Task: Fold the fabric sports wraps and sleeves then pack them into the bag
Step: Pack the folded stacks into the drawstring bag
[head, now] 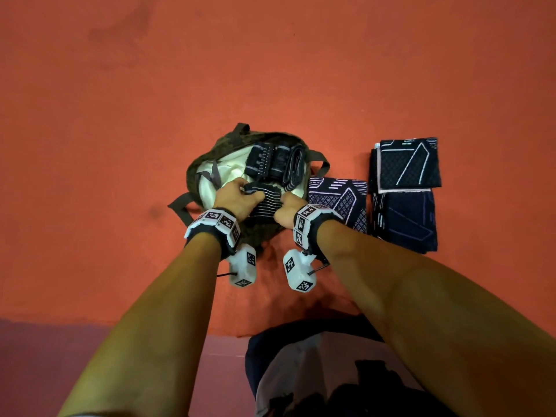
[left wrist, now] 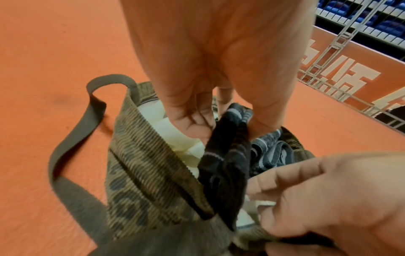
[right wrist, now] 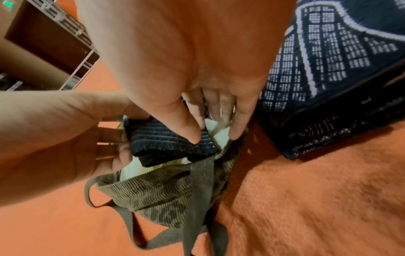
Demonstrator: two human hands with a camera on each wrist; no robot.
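Both my hands are on one folded wrap (head: 264, 201), dark with pale stripes, right over the mouth of the bag (head: 198, 173). My left hand (head: 237, 200) pinches its far left end: thumb on one side, fingers (left wrist: 186, 121) curled in on the other, closed tight on the cloth. My right hand (head: 287, 210) has the near right end, thumb pressed down on top of the weave, fingers (right wrist: 221, 107) fairly straight and pointing down past the edge onto the bag's cream lining. The wrap hangs half inside the opening, its lower fold just beside the bag's brown ribbed wall. Deeper in, toward the far side, another rolled wrap (head: 270, 164) already lies on the lining. The bag sits on the orange floor (head: 120, 115), straps splayed out. To its right, touching it, lies a folded navy sleeve (head: 343, 203); further right, a stack of two more (head: 406, 194).
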